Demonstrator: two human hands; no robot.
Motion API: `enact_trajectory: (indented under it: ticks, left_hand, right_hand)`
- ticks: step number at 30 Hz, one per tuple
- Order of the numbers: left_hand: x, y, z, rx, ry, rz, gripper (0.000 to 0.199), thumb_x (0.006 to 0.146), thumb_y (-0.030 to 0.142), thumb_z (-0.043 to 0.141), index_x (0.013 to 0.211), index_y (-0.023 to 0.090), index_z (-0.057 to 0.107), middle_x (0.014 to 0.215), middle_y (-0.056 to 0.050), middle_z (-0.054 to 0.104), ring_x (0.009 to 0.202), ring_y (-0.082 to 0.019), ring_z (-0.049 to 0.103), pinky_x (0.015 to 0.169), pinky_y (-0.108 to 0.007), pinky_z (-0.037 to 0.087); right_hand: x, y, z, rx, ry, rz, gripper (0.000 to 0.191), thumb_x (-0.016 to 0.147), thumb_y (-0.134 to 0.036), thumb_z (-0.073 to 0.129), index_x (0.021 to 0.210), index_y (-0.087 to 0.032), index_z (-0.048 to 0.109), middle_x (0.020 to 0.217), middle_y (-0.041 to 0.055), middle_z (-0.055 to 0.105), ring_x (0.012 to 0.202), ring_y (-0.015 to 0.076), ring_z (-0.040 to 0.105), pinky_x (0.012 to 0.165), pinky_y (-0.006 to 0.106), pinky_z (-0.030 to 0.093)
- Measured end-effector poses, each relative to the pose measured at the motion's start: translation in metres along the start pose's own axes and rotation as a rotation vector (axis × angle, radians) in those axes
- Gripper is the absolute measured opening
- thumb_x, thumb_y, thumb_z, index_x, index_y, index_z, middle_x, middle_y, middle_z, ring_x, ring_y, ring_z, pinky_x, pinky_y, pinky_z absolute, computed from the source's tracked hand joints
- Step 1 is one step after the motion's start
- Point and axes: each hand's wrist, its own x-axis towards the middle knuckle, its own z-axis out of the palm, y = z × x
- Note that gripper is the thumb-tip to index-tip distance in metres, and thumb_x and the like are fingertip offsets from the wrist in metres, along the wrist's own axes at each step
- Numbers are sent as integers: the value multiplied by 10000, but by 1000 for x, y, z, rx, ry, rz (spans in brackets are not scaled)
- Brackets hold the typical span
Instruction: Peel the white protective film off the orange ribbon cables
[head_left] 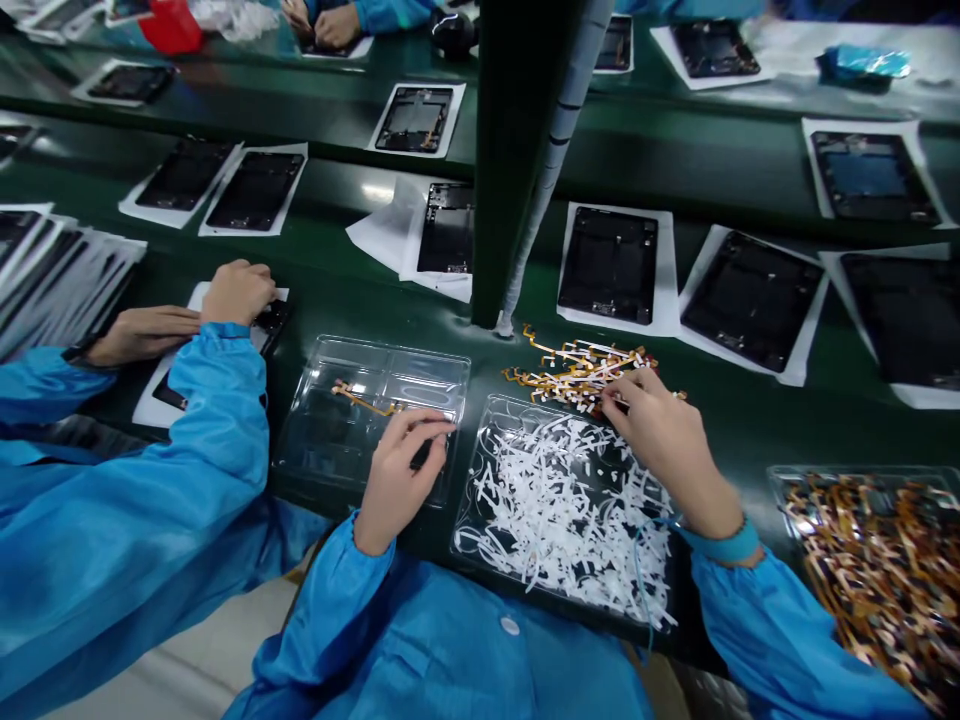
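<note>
The right hand [664,430] touches a pile of orange-and-white strips [574,372] on the green tabletop [341,285], the left hand [399,470] above a clear tray [319,445].

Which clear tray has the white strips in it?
The middle tray: white strips cover most of it, while the left tray shows one flex cable and the right tray heaped cables.

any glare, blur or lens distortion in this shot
Head view: glare streaks the clear tray and a patch of green shelf; head view, top left: the red item looks soft; head view, lower right: the orange flex strips seem stretched by a wide lens.
</note>
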Motion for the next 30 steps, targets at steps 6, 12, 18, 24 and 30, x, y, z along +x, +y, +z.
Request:
enact_trajectory:
  ticks: [6, 12, 18, 24, 30]
  left_hand:
    - [-7, 13, 11, -63, -80, -10, 195, 1017, 166, 542, 1090, 213, 716, 1147, -76, 664, 1117, -198, 653, 1014, -367, 538]
    - [-5, 26, 21, -109, -128, 46, 204, 1009, 151, 543, 1093, 211, 719, 1113, -85, 685, 1082, -203, 668, 977, -373, 555]
    - [-4, 40, 35, -187, -186, 68, 197, 1006, 152, 551, 1081, 203, 725, 1057, -79, 715, 1013, -199, 684, 916, -367, 563]
    - [1, 70, 51, -414, -248, -52, 160, 986, 186, 612, 1089, 210, 732, 1027, -55, 745, 897, -160, 703, 825, -308, 582]
    - [12, 103, 70, -635, -255, -38, 174, 907, 242, 764, 1080, 221, 774, 1021, -50, 794, 908, -167, 741, 862, -312, 609]
  right_hand:
    - [-3, 0, 0, -12, 28, -8, 222, 992, -253, 478, 927, -145, 661, 864, 80, 696, 625, 151, 525, 519, 293, 211]
    - [-16, -1, -11, -13, 80, -32, 303, 1030, -245, 431, 1064, -147, 717, 945, 105, 732, 692, 170, 590, 547, 304, 234]
    - [-31, 1, -24, -22, 187, 61, 343, 1057, -299, 431, 1023, -154, 741, 922, 93, 719, 682, 163, 602, 539, 319, 248]
    - [-53, -19, -65, 389, 248, 27, 216, 1023, -330, 567, 1078, -188, 721, 904, 41, 723, 712, 148, 634, 653, 288, 456]
    - [-89, -47, -86, 803, 45, 45, 123, 984, -326, 631, 984, -242, 721, 801, 5, 701, 618, 138, 598, 557, 276, 479]
